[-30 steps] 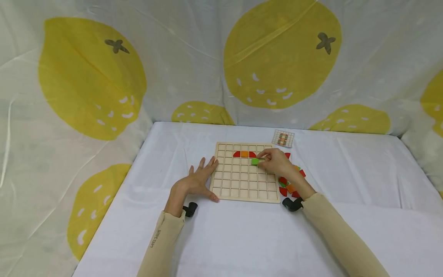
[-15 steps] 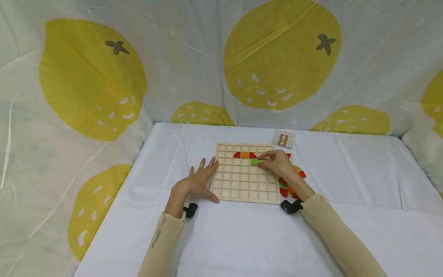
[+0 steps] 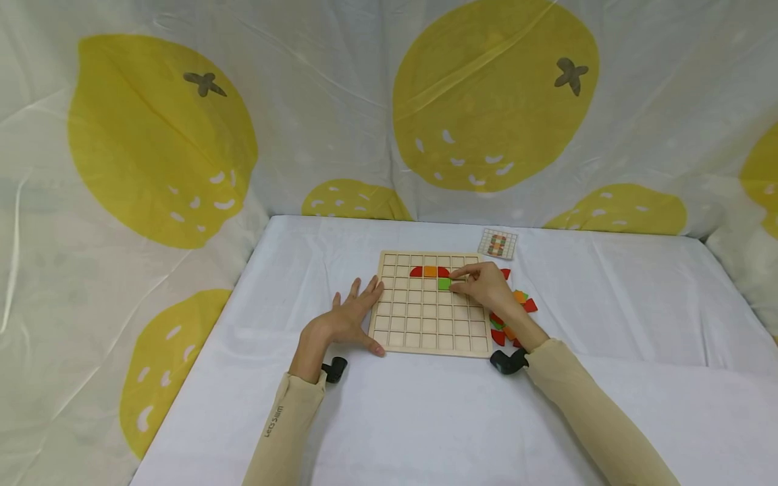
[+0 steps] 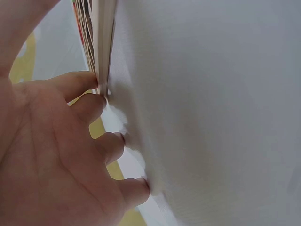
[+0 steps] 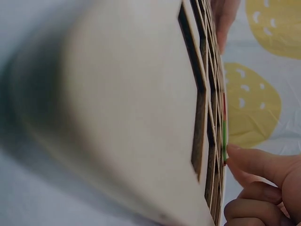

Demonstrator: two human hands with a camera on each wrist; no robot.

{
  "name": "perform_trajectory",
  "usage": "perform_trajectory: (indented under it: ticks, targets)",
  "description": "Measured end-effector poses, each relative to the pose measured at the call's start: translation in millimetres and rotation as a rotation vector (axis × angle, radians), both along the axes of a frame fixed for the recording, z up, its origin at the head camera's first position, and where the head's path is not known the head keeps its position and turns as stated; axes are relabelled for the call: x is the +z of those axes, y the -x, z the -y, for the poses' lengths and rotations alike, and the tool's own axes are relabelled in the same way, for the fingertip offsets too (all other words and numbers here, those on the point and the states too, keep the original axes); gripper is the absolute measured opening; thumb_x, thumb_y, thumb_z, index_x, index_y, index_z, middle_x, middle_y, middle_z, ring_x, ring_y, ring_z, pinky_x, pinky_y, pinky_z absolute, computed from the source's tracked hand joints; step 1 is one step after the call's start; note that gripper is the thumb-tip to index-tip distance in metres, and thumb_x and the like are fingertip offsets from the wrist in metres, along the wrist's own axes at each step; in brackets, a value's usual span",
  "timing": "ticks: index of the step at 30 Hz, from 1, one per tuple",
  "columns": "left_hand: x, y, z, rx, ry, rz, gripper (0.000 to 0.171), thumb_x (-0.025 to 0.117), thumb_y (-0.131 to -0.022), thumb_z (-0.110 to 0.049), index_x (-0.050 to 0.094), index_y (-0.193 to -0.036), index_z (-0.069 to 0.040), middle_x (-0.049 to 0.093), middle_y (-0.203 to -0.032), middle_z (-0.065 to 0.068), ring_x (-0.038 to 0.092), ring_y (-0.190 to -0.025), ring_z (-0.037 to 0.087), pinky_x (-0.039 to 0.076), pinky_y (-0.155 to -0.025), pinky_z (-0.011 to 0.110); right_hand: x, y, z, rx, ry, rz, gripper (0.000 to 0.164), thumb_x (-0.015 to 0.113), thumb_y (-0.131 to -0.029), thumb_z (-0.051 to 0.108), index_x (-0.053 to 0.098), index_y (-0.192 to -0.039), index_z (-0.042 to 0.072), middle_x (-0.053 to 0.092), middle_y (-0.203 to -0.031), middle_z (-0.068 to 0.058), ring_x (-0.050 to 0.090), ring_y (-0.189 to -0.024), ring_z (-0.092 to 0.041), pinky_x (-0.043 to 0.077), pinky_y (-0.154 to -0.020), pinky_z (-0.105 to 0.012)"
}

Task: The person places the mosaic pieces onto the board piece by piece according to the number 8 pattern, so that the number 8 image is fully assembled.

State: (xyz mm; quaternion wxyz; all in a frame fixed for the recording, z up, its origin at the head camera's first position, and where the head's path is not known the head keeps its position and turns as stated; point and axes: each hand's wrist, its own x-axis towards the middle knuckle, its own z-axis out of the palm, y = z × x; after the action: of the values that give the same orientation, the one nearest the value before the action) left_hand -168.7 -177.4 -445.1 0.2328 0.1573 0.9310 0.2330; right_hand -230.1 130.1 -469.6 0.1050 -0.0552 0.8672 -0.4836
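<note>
A light wooden grid board (image 3: 413, 324) lies on the white table. Along one of its upper rows are a red quarter-round tile (image 3: 416, 272), an orange square tile (image 3: 430, 271) and a second red rounded tile (image 3: 444, 272). My right hand (image 3: 489, 287) pinches a green square tile (image 3: 444, 284) at its right side, in the cell just below that second red one. In the right wrist view the thumb (image 5: 254, 162) meets the tile's edge. With fingers spread, my left hand (image 3: 340, 322) rests against the board's left edge, fingertips down on the cloth (image 4: 211, 117).
Right of the board lies a loose pile of red, orange and green tiles (image 3: 530, 306), partly hidden by my right forearm. Behind it is a small pattern card (image 3: 497, 243). A lemon-print curtain (image 3: 340, 101) hangs behind the table. Black wrist cameras (image 3: 509, 362) stick out beneath both wrists.
The right hand has shifted the green tile slightly left, so that it now lines up under the red rounded tile. The left hand has stayed in place.
</note>
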Motion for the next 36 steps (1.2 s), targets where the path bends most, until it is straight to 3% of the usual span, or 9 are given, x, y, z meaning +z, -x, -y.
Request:
perform_trajectory:
  ticks: [5, 12, 17, 27, 36]
  targets:
    - [0.6, -0.1, -1.5, -0.002, 0.004, 0.002, 0.137, 0.097, -0.067, -0.038, 0.008, -0.167, -0.01, -0.005, -0.176, 0.008, -0.015, -0.161, 0.04, -0.007, -0.125, 0.071, 1.1, -0.8, -3.0, -0.001, 0.016, 0.003, 0.026, 0.082, -0.09, 0.021, 0.08, -0.112, 0.007, 0.04, -0.056, 0.003, 0.037, -0.053, -0.014, 0.029, -0.051, -0.024]
    - [0.5, 0.5, -2.3, -0.009, 0.009, -0.001, 0.137, 0.097, -0.067, -0.038, 0.008, -0.167, -0.01, -0.006, -0.176, 0.007, -0.015, -0.161, 0.04, -0.007, -0.125, 0.071, 2.8, -6.8, -23.7, -0.057, 0.014, 0.084, 0.027, 0.08, -0.092, 0.028, 0.08, -0.114, 0.012, 0.039, -0.061, 0.003, 0.039, -0.057, -0.016, 0.029, -0.049, -0.024]
    - [0.0, 0.4, -1.5, -0.014, -0.003, -0.001, 0.136, 0.097, -0.068, -0.038, 0.008, -0.167, -0.008, -0.006, -0.176, 0.008, -0.014, -0.161, 0.041, -0.007, -0.125, 0.073, 7.0, -16.5, -49.8, -0.068, -0.031, 0.063, 0.03, 0.077, -0.094, 0.027, 0.078, -0.118, 0.009, 0.038, -0.064, 0.002, 0.039, -0.058, -0.016, 0.028, -0.048, -0.024]
    - [2.5, 0.0, 0.1, -0.014, -0.006, 0.005, 0.136, 0.097, -0.069, -0.038, 0.007, -0.167, -0.009, -0.007, -0.176, 0.007, -0.015, -0.161, 0.04, -0.007, -0.125, 0.072, 14.5, -33.0, -93.5, -0.091, -0.062, 0.037, 0.038, 0.079, -0.093, 0.027, 0.074, -0.124, 0.006, 0.051, -0.064, -0.004, 0.054, -0.064, -0.021, 0.04, -0.056, -0.027]
    - [1.7, 0.7, -0.6, -0.014, -0.002, 0.007, 0.136, 0.097, -0.068, -0.038, 0.007, -0.167, -0.009, -0.007, -0.176, 0.006, -0.016, -0.161, 0.04, -0.007, -0.125, 0.072, 13.5, -38.0, -109.4, -0.109, -0.125, 0.044, 0.044, 0.082, -0.09, 0.034, 0.075, -0.125, 0.007, 0.04, -0.063, 0.003, 0.043, -0.066, -0.016, 0.032, -0.057, -0.028]
